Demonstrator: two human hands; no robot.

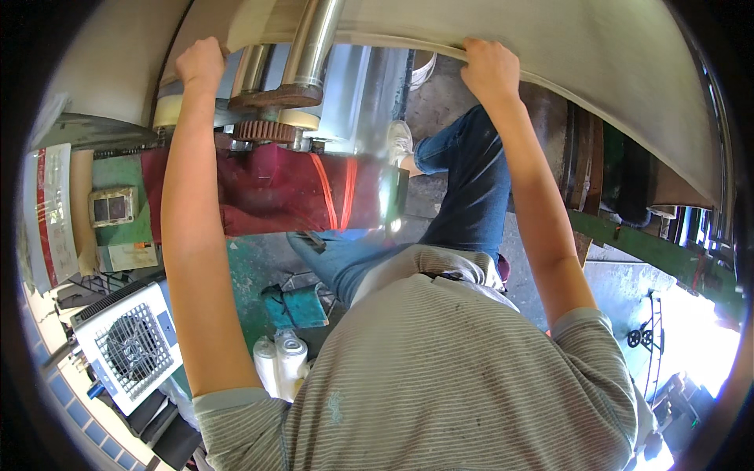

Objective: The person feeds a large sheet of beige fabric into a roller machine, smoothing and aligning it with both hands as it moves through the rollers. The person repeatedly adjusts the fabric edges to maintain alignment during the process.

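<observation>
A wide off-white sheet (pixel 565 39), which looks like cloth, spans the top of the view and hangs down on the right. My left hand (pixel 202 63) is closed on its near edge at the upper left, beside shiny metal rollers (pixel 312 47). Farther right, my right hand (pixel 491 71) grips the same edge with curled fingers. Both arms reach forward, and the edge runs in a shallow curve between the hands. The fingertips are partly hidden behind the sheet's rim.
Below the rollers sit a toothed gear (pixel 265 131) and a maroon cloth (pixel 263 184) tied with orange bands. A boxy white fan (pixel 129 345) stands at lower left, near white rolls (pixel 281 363). A green machine frame (pixel 660 250) borders the right side.
</observation>
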